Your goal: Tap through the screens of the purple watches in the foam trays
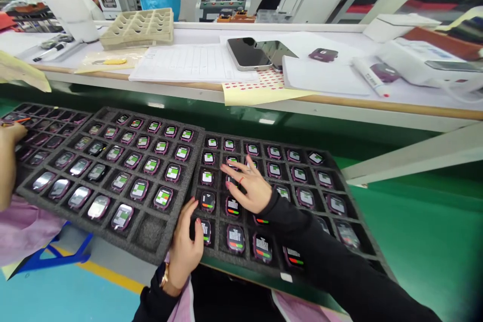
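The right hand (pixel 247 186) lies flat and released, fingers spread, on the small watches (pixel 236 238) seated in the right foam tray (pixel 341 181), its fingertips (pixel 230 167) touching lit screens near the tray's left side. The left hand (pixel 186 246) is also released, resting on the near left edge of that tray, fingertips beside a watch. Touching its left side sits a second foam tray (pixel 151 234), also filled with watches. Both lie on the green belt (pixel 415 211). At the far left, another person's hand (pixel 9 136) reaches over a third tray. On the far tabletop (pixel 339 103) lie papers (pixel 188 63) and a phone (pixel 247 53).
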Demonstrator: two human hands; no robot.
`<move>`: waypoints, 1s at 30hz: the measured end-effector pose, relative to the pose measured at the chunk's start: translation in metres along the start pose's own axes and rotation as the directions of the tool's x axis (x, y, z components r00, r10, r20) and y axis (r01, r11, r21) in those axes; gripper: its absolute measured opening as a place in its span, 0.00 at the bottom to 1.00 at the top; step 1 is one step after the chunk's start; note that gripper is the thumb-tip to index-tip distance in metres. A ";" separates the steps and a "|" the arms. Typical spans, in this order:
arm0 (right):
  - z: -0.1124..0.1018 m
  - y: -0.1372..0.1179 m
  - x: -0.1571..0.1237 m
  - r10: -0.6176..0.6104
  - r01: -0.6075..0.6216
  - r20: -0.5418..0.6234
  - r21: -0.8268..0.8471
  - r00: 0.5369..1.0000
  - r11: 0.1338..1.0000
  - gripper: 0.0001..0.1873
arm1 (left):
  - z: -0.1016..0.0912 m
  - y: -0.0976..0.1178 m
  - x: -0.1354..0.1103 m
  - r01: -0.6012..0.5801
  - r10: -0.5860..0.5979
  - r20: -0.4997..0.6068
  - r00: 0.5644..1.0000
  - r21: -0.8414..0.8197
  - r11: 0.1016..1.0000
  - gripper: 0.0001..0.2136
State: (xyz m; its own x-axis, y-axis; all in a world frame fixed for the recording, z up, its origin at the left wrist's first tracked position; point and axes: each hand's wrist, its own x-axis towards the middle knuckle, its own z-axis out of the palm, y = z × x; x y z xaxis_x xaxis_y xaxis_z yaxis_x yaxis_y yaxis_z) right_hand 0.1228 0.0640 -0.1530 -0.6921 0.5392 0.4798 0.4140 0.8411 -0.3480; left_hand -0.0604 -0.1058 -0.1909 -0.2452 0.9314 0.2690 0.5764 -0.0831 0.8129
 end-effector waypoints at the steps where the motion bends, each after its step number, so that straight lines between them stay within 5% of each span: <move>1: -0.007 0.005 -0.007 0.010 -0.010 -0.009 -0.010 1.000 1.000 0.23 | 0.000 0.000 0.000 0.003 -0.003 0.001 1.000 0.000 1.000 0.19; 7: -0.031 0.022 -0.048 0.085 -0.086 -0.026 -0.053 0.996 0.995 0.24 | -0.001 0.002 0.001 0.018 -0.018 0.011 1.000 0.010 1.000 0.18; 15: -0.042 0.020 -0.068 0.121 -0.125 -0.075 -0.054 0.990 0.991 0.20 | -0.006 0.023 0.011 0.067 -0.081 0.093 0.992 0.141 0.988 0.20; 30: -0.027 0.011 -0.076 0.144 -0.146 -0.102 -0.009 0.984 0.989 0.23 | 0.017 0.037 0.061 0.117 -0.151 0.113 0.982 0.267 0.957 0.27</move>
State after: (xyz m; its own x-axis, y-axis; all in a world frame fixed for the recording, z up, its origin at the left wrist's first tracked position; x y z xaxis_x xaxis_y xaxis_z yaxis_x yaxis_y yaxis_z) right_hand 0.1957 0.0336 -0.1714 -0.5611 0.6565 0.5042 0.5161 0.7536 -0.4070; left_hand -0.0411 -0.0461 -0.1530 -0.2401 0.9672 0.0832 0.7308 0.1236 0.6713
